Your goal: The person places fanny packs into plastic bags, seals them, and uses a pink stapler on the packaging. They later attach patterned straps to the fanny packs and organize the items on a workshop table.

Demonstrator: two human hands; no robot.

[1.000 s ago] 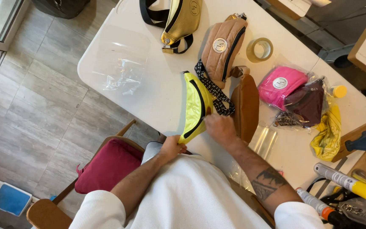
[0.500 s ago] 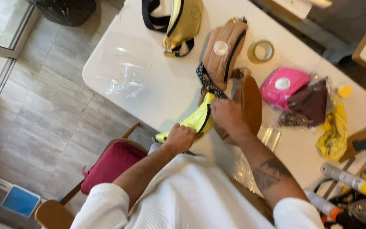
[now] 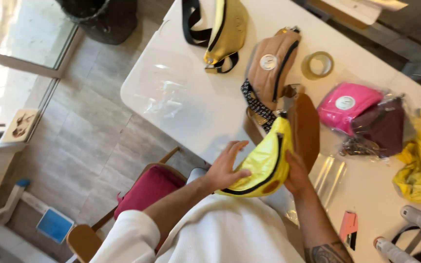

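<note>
The white tabletop [image 3: 196,112] carries a spread of soft bags; its near edge runs past a wooden chair with a red cushion [image 3: 147,190]. At that near edge both hands hold up a shiny yellow waist bag [image 3: 264,163], lifted just off the surface. The left hand [image 3: 225,168] lies flat and open-fingered against the bag's glossy face, steadying rather than gripping. The right hand [image 3: 296,170] grasps the bag's far side, fingers hidden behind it. The bag looks light, limp and slick, likely to slide under a flat palm; the black zipper seam or the ends offer surer grips. Toward the far edge lie a tan waist bag [image 3: 271,68] and a tape roll [image 3: 317,64].
</note>
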